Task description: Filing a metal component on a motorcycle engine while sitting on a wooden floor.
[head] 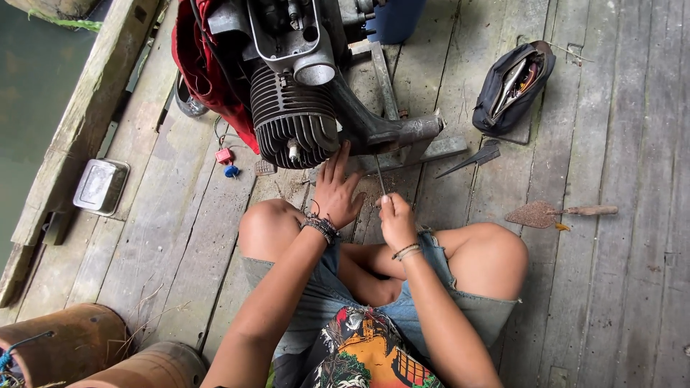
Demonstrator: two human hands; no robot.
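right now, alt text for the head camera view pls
A person sits cross-legged on weathered wooden planks, right hand holding a thin metal tool up to a small finned engine while the left hand rests open beside it. An open tool pouch and rusty trowel lie to the right.

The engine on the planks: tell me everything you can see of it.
The engine is a small, grimy dark-metal motor with a finned cylinder pointing toward the person, a grey housing above and a thick arm reaching right. It sits on a metal frame on the wooden floor, against red cloth. The left hand spreads just below the fins; the right hand holds a thin tool up to its underside.
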